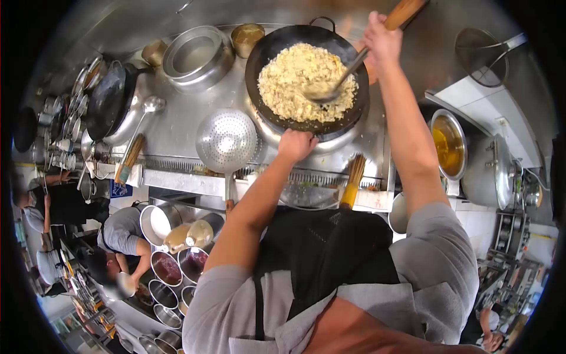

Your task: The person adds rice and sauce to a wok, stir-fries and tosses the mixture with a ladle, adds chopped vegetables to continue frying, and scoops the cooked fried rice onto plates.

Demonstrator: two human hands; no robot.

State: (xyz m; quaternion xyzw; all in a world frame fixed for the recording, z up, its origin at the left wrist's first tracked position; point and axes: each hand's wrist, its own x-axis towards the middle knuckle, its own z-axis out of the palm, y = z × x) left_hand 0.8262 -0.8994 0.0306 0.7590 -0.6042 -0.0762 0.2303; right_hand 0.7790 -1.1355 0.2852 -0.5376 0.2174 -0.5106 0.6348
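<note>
Ladle [352, 69] is inside and above the black wok [254, 76], and its long axis runs diagonally: the bowl end points down and to the left, into the yellowish rice [295, 74], while the wooden handle [405, 8] points up and to the right, away from the person. The bowl end is somewhat blurred and touches the rice near the right part of the heap. The right hand [383, 40] holds the ladle where the metal shaft meets the wooden handle, with its fingers closed around it. The left hand [296, 146] is at the near edge of the black wok, its fingers folded and gripping there; whether they hold the rim itself or an ear of it, I cannot tell. On the far side of the wok, a loop ear [323, 19] stands out. To the left of the wok, the perforated strainer [227, 138] lies on the steel counter [177, 109], with its handle toward the person. A bamboo brush [354, 180] is at the near edge, to the right of the left hand. Farther right is a metal bowl [434, 127] with orange-yellow liquid [448, 150].
</note>
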